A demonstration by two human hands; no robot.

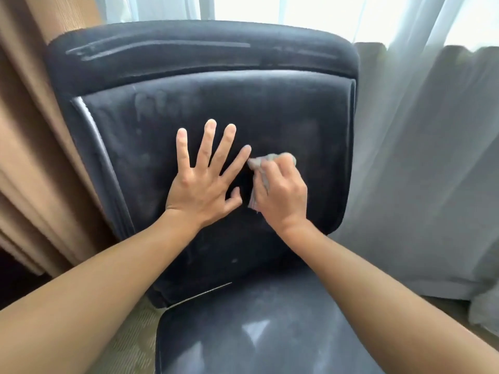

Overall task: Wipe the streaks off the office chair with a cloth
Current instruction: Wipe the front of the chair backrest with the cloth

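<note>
The left hand (pixel 201 190) is lying flat against the chair (pixel 216 109) backrest, its fingers (pixel 209 143) spread wide and straight, all five showing: four fanning upward and the thumb angling toward the other hand. It is holding nothing; palm and fingertips are pressing on the dark upholstery.

The right hand (pixel 280 193) is sitting just beside it, fingers curled tightly round one grey cloth (pixel 260 168). The cloth is bunched up, poking out above the knuckles and trailing below the palm on the thumb side (how much of it is tucked inside the fist cannot be told). Its upper corner is nearly meeting the tip of the left index finger, and the wad is pressing against the backrest to the right of the spread fingers.

Pale streaks (pixel 159 48) are showing on the headrest band well above both hands: two long parallel lines, with fainter smudging further right. Fainter, blotchy marks (pixel 159 105) are sitting just above the left fingertips. One seat (pixel 270 327) is lying below the forearms, glossy with reflections.

Behind the chair, a tan curtain (pixel 35 147) is hanging beyond the left hand and a sheer white curtain (pixel 421 163) beyond the right, with carpet (pixel 129 344) underneath.
</note>
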